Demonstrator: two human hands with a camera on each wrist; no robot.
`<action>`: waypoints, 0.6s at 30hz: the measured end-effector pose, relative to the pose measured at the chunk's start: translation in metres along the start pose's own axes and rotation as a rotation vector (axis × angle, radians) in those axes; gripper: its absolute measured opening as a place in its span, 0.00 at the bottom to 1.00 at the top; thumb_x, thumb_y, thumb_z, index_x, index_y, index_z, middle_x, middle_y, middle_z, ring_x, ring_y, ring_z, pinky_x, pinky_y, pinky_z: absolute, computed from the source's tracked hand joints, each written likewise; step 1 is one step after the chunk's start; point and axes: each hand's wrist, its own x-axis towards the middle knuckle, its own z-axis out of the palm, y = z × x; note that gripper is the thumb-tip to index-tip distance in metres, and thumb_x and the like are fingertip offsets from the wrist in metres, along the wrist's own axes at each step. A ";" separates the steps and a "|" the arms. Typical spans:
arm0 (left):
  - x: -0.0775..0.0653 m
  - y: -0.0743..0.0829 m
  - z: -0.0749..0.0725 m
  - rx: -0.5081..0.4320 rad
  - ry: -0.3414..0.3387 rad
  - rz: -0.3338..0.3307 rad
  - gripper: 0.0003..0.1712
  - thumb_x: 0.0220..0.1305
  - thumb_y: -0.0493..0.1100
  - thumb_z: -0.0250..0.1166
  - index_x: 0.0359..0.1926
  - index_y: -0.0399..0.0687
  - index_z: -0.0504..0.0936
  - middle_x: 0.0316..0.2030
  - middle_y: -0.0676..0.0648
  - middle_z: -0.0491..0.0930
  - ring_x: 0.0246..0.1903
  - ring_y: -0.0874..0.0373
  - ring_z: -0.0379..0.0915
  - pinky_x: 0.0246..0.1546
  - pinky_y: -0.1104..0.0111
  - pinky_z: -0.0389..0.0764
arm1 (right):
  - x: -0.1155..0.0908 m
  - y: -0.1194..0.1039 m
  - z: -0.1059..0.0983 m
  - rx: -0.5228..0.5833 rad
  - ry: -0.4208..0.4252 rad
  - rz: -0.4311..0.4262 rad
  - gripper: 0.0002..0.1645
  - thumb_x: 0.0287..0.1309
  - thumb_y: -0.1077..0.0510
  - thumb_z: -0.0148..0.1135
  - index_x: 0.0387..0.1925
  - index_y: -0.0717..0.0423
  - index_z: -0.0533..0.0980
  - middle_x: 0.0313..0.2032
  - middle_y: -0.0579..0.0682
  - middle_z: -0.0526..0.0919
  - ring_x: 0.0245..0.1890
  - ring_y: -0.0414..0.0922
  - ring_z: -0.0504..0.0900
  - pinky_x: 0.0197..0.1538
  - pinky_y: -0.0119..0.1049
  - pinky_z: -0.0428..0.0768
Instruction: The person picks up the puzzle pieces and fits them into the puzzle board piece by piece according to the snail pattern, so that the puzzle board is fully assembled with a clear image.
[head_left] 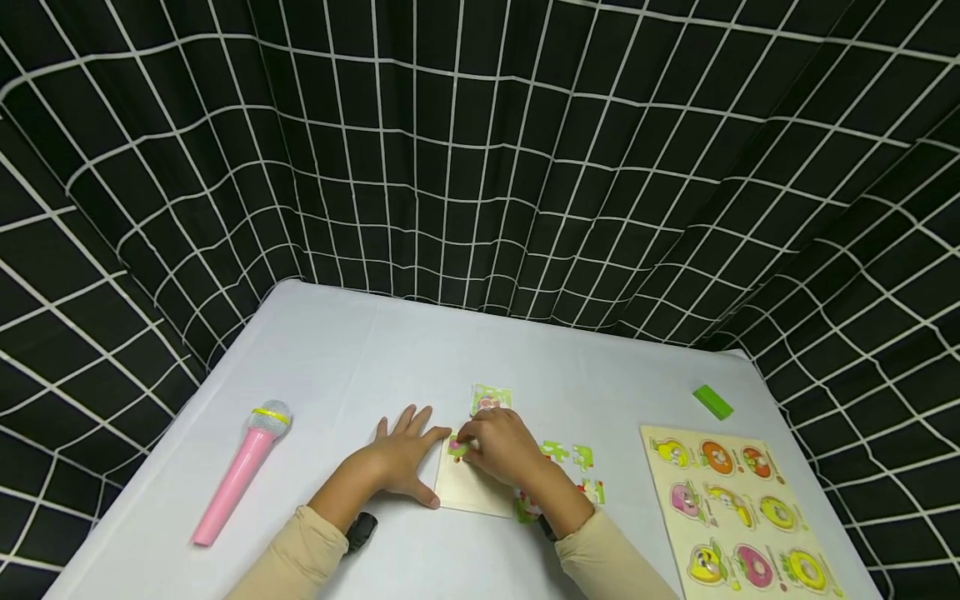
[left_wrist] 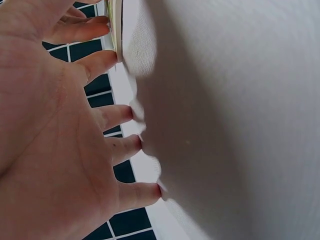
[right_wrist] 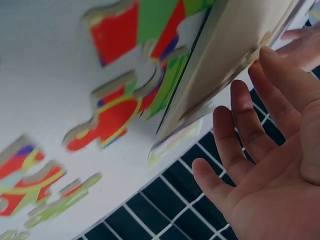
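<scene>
A square wooden puzzle board (head_left: 474, 492) lies on the table between both hands. My left hand (head_left: 397, 461) is spread flat at its left side, with the thumb and index finger touching the edge and the other fingertips resting on the cloth. Over the board, my right hand (head_left: 504, 446) pinches a small green and pink jigsaw piece (head_left: 456, 447) at the upper left corner. The right wrist view shows the thumb and index finger meeting low over the board, the other fingers loosely bent. Several loose jigsaw pieces (right_wrist: 117, 120) lie right of the board, partly hidden by my right forearm.
A small picture card (head_left: 491, 393) lies just beyond the board. At the left is a pink toy microphone (head_left: 243, 475). A fruit puzzle board (head_left: 723, 504) lies at the right, with a green block (head_left: 712, 402) behind it. A black gridded curtain (head_left: 480, 167) encloses the table.
</scene>
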 end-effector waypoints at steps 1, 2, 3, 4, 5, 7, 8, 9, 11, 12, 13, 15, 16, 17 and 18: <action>0.000 0.000 0.000 -0.002 -0.001 -0.003 0.60 0.36 0.66 0.78 0.71 0.58 0.62 0.75 0.36 0.45 0.74 0.35 0.35 0.64 0.31 0.45 | -0.001 0.001 -0.001 0.002 -0.003 0.006 0.13 0.51 0.52 0.73 0.41 0.45 0.84 0.44 0.43 0.85 0.53 0.48 0.80 0.63 0.53 0.70; 0.000 -0.001 0.001 -0.004 -0.002 -0.005 0.60 0.36 0.66 0.78 0.71 0.58 0.62 0.75 0.37 0.45 0.74 0.35 0.35 0.64 0.31 0.44 | -0.002 0.003 -0.003 0.004 -0.005 0.014 0.13 0.51 0.52 0.73 0.41 0.46 0.84 0.44 0.43 0.85 0.53 0.48 0.80 0.63 0.53 0.70; 0.000 -0.001 0.001 -0.006 -0.002 -0.006 0.60 0.36 0.66 0.78 0.71 0.58 0.62 0.75 0.37 0.45 0.74 0.35 0.35 0.65 0.31 0.44 | -0.004 0.004 -0.004 0.003 0.000 0.018 0.13 0.51 0.52 0.73 0.41 0.46 0.84 0.44 0.43 0.85 0.52 0.48 0.80 0.63 0.52 0.70; 0.000 -0.001 0.001 -0.010 -0.002 -0.008 0.60 0.36 0.65 0.78 0.71 0.58 0.62 0.75 0.37 0.45 0.74 0.35 0.35 0.65 0.31 0.44 | -0.005 0.007 -0.006 0.003 0.008 0.024 0.14 0.51 0.52 0.73 0.41 0.47 0.84 0.43 0.43 0.85 0.51 0.47 0.81 0.62 0.52 0.71; 0.000 0.000 0.001 -0.017 0.000 -0.010 0.60 0.36 0.65 0.78 0.71 0.58 0.63 0.75 0.37 0.45 0.74 0.35 0.35 0.65 0.31 0.44 | -0.008 0.010 -0.008 0.003 0.017 0.029 0.14 0.50 0.53 0.73 0.41 0.47 0.84 0.42 0.43 0.86 0.50 0.47 0.81 0.61 0.51 0.71; 0.001 -0.001 0.001 -0.019 0.003 -0.012 0.59 0.36 0.65 0.78 0.71 0.58 0.63 0.75 0.37 0.45 0.74 0.36 0.35 0.65 0.32 0.44 | -0.012 0.017 -0.010 -0.002 0.037 0.036 0.14 0.49 0.53 0.74 0.39 0.48 0.84 0.40 0.44 0.86 0.47 0.46 0.82 0.60 0.51 0.73; 0.001 -0.001 0.002 -0.017 0.004 -0.012 0.59 0.36 0.65 0.78 0.71 0.58 0.63 0.75 0.37 0.46 0.74 0.36 0.35 0.65 0.32 0.44 | -0.015 0.022 -0.011 -0.004 0.046 0.041 0.14 0.49 0.54 0.75 0.39 0.49 0.84 0.39 0.44 0.86 0.45 0.45 0.82 0.59 0.50 0.73; 0.001 -0.001 0.002 -0.018 0.006 -0.012 0.59 0.36 0.64 0.79 0.71 0.58 0.63 0.75 0.37 0.45 0.74 0.36 0.35 0.65 0.32 0.44 | -0.018 0.026 -0.011 -0.005 0.053 0.048 0.13 0.48 0.54 0.75 0.39 0.49 0.84 0.39 0.44 0.86 0.44 0.44 0.82 0.58 0.50 0.74; 0.002 -0.001 0.002 -0.014 0.009 -0.012 0.59 0.36 0.64 0.79 0.71 0.58 0.63 0.75 0.37 0.45 0.74 0.36 0.35 0.65 0.32 0.44 | -0.024 0.034 -0.012 -0.003 0.056 0.073 0.13 0.48 0.54 0.75 0.38 0.49 0.84 0.38 0.44 0.86 0.42 0.44 0.82 0.57 0.50 0.74; 0.002 -0.001 0.002 -0.015 0.009 -0.012 0.59 0.36 0.64 0.79 0.71 0.58 0.63 0.75 0.37 0.45 0.74 0.36 0.35 0.65 0.32 0.44 | -0.027 0.039 -0.013 -0.005 0.056 0.087 0.13 0.48 0.54 0.75 0.38 0.49 0.84 0.38 0.44 0.86 0.42 0.44 0.82 0.56 0.50 0.74; 0.002 -0.001 0.002 -0.016 0.008 -0.012 0.59 0.36 0.64 0.79 0.71 0.58 0.63 0.75 0.37 0.45 0.74 0.36 0.34 0.65 0.32 0.44 | -0.030 0.043 -0.013 -0.004 0.054 0.102 0.13 0.48 0.54 0.75 0.38 0.49 0.84 0.38 0.44 0.85 0.41 0.44 0.81 0.56 0.50 0.74; 0.001 0.000 0.001 -0.022 0.008 -0.011 0.60 0.36 0.63 0.79 0.71 0.58 0.63 0.75 0.37 0.45 0.74 0.36 0.34 0.65 0.31 0.43 | -0.037 0.049 -0.015 0.005 0.050 0.126 0.13 0.48 0.55 0.75 0.38 0.50 0.84 0.38 0.45 0.85 0.42 0.45 0.81 0.56 0.51 0.74; 0.001 0.000 0.001 -0.023 0.008 -0.010 0.60 0.35 0.63 0.79 0.71 0.58 0.63 0.75 0.37 0.45 0.74 0.36 0.34 0.65 0.31 0.43 | -0.040 0.053 -0.016 0.010 0.049 0.136 0.13 0.48 0.55 0.75 0.38 0.51 0.85 0.38 0.45 0.85 0.42 0.46 0.81 0.56 0.52 0.74; 0.000 0.000 0.001 -0.024 0.008 -0.009 0.60 0.35 0.63 0.79 0.71 0.58 0.63 0.75 0.37 0.45 0.74 0.35 0.34 0.65 0.31 0.43 | -0.043 0.055 -0.017 0.012 0.050 0.145 0.13 0.48 0.56 0.75 0.37 0.51 0.85 0.38 0.45 0.85 0.42 0.46 0.81 0.56 0.52 0.75; 0.000 0.001 0.000 -0.027 0.009 -0.008 0.60 0.35 0.63 0.79 0.70 0.57 0.63 0.75 0.37 0.45 0.74 0.35 0.35 0.65 0.31 0.43 | -0.046 0.058 -0.017 0.017 0.049 0.154 0.13 0.47 0.56 0.75 0.37 0.51 0.85 0.38 0.45 0.86 0.42 0.46 0.81 0.56 0.52 0.75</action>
